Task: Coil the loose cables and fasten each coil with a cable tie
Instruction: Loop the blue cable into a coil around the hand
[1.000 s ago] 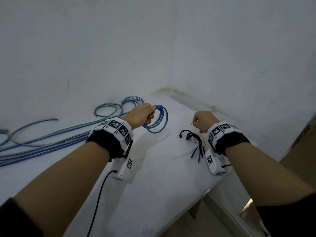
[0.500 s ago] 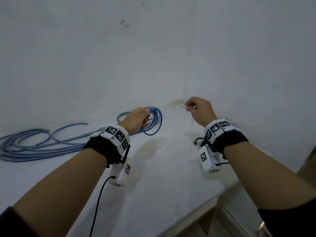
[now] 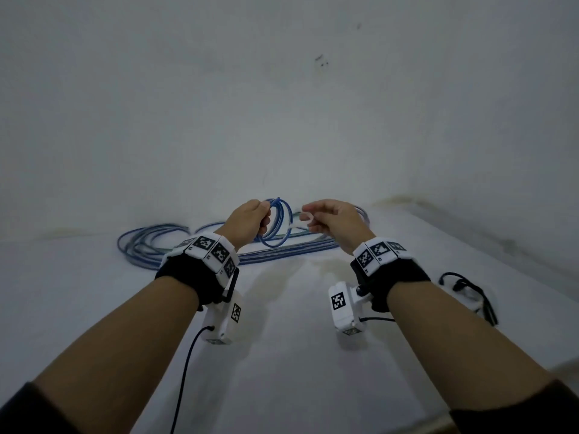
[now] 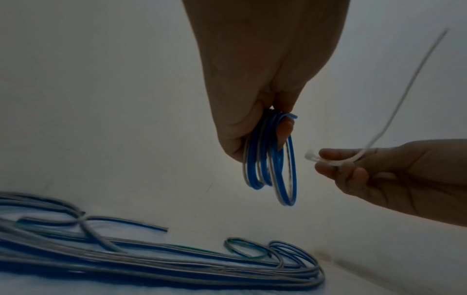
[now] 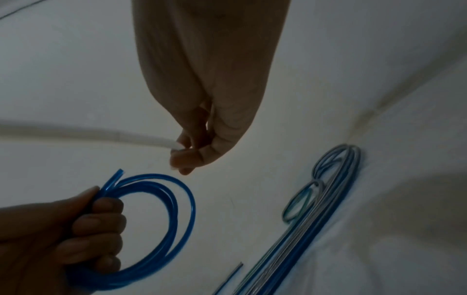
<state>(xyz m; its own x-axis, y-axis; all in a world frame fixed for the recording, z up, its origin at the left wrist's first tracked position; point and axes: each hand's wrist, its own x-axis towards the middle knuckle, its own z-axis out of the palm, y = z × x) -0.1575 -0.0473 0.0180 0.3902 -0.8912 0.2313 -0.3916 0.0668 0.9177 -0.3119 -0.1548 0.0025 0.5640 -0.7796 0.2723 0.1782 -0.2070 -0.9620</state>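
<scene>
The right hand (image 5: 209, 111) pinches a white cable tie (image 5: 101, 134) at its fingertips (image 5: 182, 157); the strap goes out to the left. Just below the fingertips, the left hand (image 5: 58, 239) grips a blue coil (image 5: 174, 219). Loose cables (image 5: 310, 215) lie to the right.

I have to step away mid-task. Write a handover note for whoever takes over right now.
Left hand grips the blue coil, held up off the table.
Right hand pinches a white tie, head end close to the coil, not yet threaded.
Done: one coil wound.
Left: tie it, then coil and tie the loose cables behind. Spare ties lie at right.
</scene>
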